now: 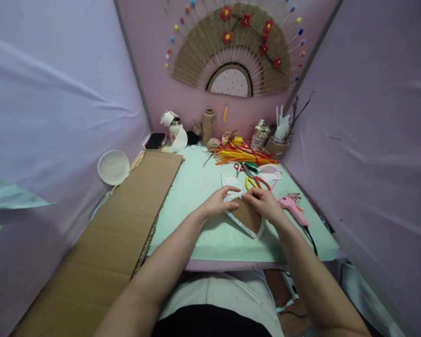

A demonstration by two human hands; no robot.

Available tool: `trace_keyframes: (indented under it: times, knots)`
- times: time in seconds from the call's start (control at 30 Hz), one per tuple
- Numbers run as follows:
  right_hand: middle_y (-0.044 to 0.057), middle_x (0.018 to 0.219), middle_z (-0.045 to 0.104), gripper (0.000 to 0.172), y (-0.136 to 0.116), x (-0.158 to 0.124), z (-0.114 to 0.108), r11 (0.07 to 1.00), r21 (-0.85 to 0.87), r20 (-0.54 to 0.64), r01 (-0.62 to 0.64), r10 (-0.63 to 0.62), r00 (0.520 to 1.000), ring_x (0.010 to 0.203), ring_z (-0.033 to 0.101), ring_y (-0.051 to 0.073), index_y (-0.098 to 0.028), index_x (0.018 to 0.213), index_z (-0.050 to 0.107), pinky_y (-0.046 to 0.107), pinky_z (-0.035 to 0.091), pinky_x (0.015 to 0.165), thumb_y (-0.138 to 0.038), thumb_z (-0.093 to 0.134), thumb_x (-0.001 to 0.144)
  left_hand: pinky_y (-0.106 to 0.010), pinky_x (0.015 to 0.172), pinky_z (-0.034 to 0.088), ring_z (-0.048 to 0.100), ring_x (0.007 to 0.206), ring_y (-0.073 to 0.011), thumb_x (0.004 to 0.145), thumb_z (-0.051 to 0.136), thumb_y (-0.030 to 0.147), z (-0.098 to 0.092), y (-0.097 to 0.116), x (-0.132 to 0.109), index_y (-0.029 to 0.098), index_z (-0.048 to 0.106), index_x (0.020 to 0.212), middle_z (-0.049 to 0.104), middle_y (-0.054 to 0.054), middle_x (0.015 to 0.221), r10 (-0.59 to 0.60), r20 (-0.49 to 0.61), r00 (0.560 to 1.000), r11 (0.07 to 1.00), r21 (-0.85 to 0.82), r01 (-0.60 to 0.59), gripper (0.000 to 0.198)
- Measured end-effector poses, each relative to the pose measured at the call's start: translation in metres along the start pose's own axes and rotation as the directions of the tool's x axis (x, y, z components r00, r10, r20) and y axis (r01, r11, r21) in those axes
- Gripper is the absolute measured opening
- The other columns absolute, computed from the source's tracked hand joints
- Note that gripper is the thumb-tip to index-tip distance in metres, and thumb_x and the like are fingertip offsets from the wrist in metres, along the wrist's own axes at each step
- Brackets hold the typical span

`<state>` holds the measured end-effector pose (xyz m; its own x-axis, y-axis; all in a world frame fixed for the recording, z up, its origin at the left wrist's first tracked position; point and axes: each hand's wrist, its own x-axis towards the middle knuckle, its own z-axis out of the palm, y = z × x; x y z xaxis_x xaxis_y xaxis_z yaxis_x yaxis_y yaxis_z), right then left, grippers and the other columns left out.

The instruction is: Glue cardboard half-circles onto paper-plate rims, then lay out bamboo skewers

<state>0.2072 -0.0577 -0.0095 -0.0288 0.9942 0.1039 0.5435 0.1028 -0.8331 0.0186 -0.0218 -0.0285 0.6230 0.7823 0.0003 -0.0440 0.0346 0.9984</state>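
A brown cardboard piece (pixel 248 216) with pale patterned fabric folded along its edges lies in front of me, its pointed corner towards me. My left hand (pixel 220 201) grips its left upper part, the thumb on the cardboard and the fingers curled at the far side. At the top edge, the fingertips of my right hand (pixel 265 204) pinch the fabric; the exact contact is small and partly hidden. Just beyond my hands lies a white floral fabric scrap (pixel 228 180). Close to my right hand rests a pink glue gun (pixel 294 210) with a black cord.
A long cardboard sheet (pixel 126 224) covers the left side. Behind my hands are red scissors (pixel 237 169), pliers (pixel 250 180) and orange-yellow strips (pixel 245 153). Further back stand a twine spool (pixel 208 126), a bottle (pixel 176 128) and a phone (pixel 156 141). A decorated fan (pixel 196 56) hangs behind.
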Motion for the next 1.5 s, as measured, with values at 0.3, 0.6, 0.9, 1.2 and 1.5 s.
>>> trace_keyframes:
  times: [0.3, 0.6, 0.9, 1.2, 1.5]
  knots:
    - [0.001, 0.065, 0.056, 0.044, 0.007, -0.004, -0.006, 1.0, -0.002, -0.026, 0.005, -0.005, 1.0, 0.063, 0.047, 0.016, -0.018, 0.069, 0.059, 0.026, 0.036, 0.058, -0.057, 0.046, 0.084, -0.037, 0.097, 0.041, 0.051, 0.117, -0.0268, 0.066, 0.073, 0.028, -0.001, 0.001, 0.0, 0.018, 0.06, 0.115, 0.062, -0.008, 0.116, 0.049, -0.048, 0.998, 0.997, 0.059, -0.046, 0.051]
    - [0.0, 0.061, 0.054, 0.036, 0.007, -0.008, -0.002, 0.995, -0.095, -0.149, -0.004, -0.01, 0.989, 0.061, 0.046, 0.015, -0.018, 0.063, 0.057, 0.026, 0.034, 0.057, -0.051, 0.054, 0.077, -0.03, 0.083, 0.046, 0.057, 0.1, -0.0217, 0.066, 0.071, 0.023, -0.002, -0.005, 0.004, 0.018, 0.062, 0.112, 0.062, -0.008, 0.11, 0.038, -0.101, 0.994, 0.999, 0.013, -0.037, 0.046]
    - [0.001, 0.066, 0.061, 0.04, 0.024, -0.004, -0.003, 0.996, -0.048, -0.115, -0.075, 0.069, 0.991, 0.064, 0.052, 0.016, -0.017, 0.07, 0.064, 0.025, 0.037, 0.056, -0.055, 0.054, 0.078, -0.027, 0.077, 0.046, 0.059, 0.091, -0.0178, 0.065, 0.074, 0.024, -0.002, -0.009, 0.007, 0.018, 0.062, 0.109, 0.062, -0.007, 0.109, 0.02, -0.161, 0.987, 0.995, -0.091, -0.035, 0.047]
    - [0.008, 0.081, 0.07, 0.058, 0.031, -0.009, -0.012, 0.989, 0.118, -0.179, -0.093, 0.113, 0.977, 0.073, 0.061, 0.021, -0.017, 0.088, 0.071, 0.031, 0.046, 0.063, -0.067, 0.043, 0.083, -0.024, 0.067, 0.048, 0.062, 0.078, -0.0145, 0.06, 0.081, 0.021, -0.003, -0.002, 0.005, 0.017, 0.06, 0.11, 0.065, -0.006, 0.1, -0.179, -0.169, 0.969, 0.943, -0.309, 0.121, 0.055]
    - [0.011, 0.088, 0.069, 0.052, 0.063, -0.032, -0.057, 0.986, -0.073, -0.473, -0.152, 0.099, 0.875, 0.077, 0.062, 0.022, -0.016, 0.094, 0.069, 0.036, 0.049, 0.071, -0.062, 0.049, 0.081, -0.025, 0.068, 0.052, 0.063, 0.075, -0.0139, 0.068, 0.069, 0.005, -0.013, -0.004, 0.01, 0.013, 0.064, 0.103, 0.068, -0.008, 0.093, -0.338, -0.126, 0.933, 0.777, -0.596, 0.201, 0.036]
